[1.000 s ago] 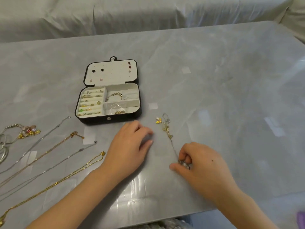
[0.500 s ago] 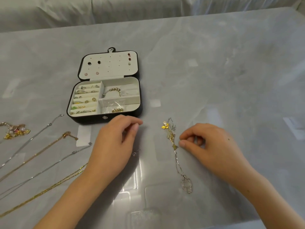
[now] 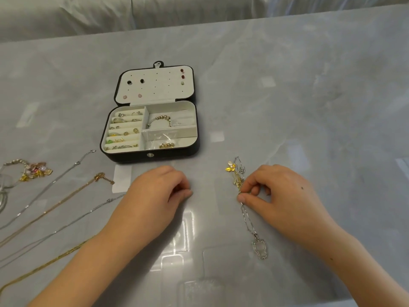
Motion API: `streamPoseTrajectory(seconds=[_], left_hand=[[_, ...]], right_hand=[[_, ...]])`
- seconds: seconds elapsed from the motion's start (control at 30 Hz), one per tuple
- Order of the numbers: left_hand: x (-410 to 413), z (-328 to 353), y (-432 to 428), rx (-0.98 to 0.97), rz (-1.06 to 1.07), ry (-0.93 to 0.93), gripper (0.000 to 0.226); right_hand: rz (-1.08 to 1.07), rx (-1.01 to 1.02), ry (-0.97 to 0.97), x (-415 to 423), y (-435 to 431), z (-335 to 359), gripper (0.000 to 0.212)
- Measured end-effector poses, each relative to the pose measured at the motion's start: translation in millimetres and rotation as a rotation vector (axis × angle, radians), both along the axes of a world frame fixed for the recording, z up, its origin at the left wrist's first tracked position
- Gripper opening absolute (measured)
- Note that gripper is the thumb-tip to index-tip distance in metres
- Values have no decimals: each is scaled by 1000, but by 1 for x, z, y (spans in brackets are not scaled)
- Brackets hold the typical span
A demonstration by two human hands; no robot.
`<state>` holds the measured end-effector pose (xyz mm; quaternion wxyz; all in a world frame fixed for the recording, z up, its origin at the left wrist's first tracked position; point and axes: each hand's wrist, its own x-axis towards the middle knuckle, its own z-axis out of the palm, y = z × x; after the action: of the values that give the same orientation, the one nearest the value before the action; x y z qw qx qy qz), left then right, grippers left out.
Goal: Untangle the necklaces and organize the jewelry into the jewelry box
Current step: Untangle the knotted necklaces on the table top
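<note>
Grey marbled desk [image 3: 309, 107]: jewelry box [image 3: 152, 155] near centre, lid open. Tangled necklaces [image 3: 237, 176] lie to the right of the box, in front of it. Right hand [image 3: 285, 196] pinches the tangle between thumb and forefinger. Left hand [image 3: 155, 196] rests curled on the desk; whether it grips anything cannot be told.

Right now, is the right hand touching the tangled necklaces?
Touching. The head view shows the right hand pinching the tangled necklaces between thumb and forefinger, with no gap between fingertips and chain.

Glossy grey marble table [image 3: 287, 89], pale draped cloth [image 3: 155, 12] behind.
</note>
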<state>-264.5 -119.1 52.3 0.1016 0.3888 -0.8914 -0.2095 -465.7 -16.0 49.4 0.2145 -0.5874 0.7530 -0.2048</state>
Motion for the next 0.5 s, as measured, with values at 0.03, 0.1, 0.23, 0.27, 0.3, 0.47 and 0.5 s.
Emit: streamPoseTrajectory(seconds=[0.03, 0.1, 0.23, 0.27, 0.3, 0.47, 0.5], left_hand=[[2, -2, -3, -43, 5, 0, 9], [6, -4, -9, -124, 45, -2, 10], [12, -4, -17, -250, 100, -5, 7], [10, -2, -15, -272, 100, -7, 6], [8, -1, -13, -292, 99, -6, 5], [-23, -4, 6, -289, -77, 181, 16], [-30, -6, 11, -280, -168, 205, 21]], right_hand=[[-2, 1, 1, 1, -1, 1, 8], [-2, 4, -1, 4, -4, 1, 10], [23, 19, -5, 6, -6, 3, 6], [29, 18, -10, 5, -5, 3, 3], [31, 14, -14, 3, -4, 3, 3], [-13, -67, 18, -11, -7, -2, 8], [-12, -95, 30, -14, -8, -4, 6]])
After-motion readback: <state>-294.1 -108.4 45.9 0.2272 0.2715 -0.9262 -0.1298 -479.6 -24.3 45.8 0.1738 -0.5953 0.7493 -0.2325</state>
